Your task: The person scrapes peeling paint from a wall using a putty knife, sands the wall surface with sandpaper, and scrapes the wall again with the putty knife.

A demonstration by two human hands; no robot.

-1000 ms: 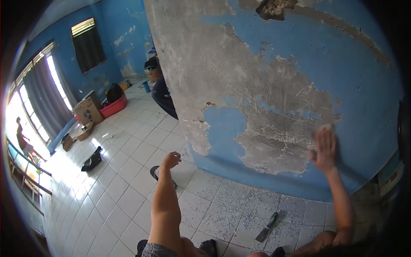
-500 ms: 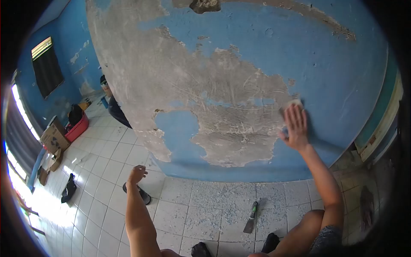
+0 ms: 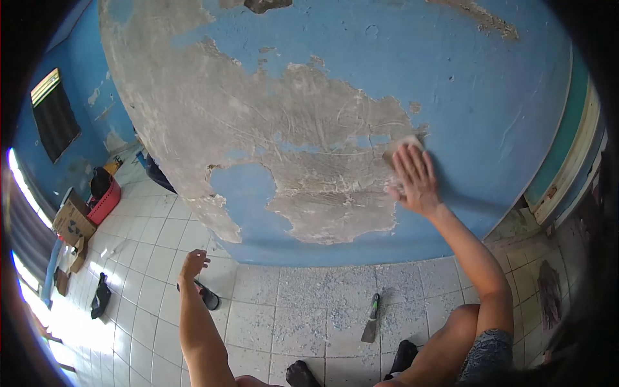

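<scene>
1. A pale pad point(image 3: 407, 140) is pressed against the peeling wall point(image 3: 483, 97) beneath the right hand point(image 3: 417, 184), its fingers outstretched, unclenched
2. The left hand point(image 3: 195, 263) is held out, fingers released, loosely bent
3. Below, a scraper point(image 3: 371, 317) is seen on debris-strewn tiles point(image 3: 248, 322)

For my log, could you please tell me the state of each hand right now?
Left hand: loosely open in the air, apparently empty.
Right hand: open, pressing a pale pad against the wall.
</scene>
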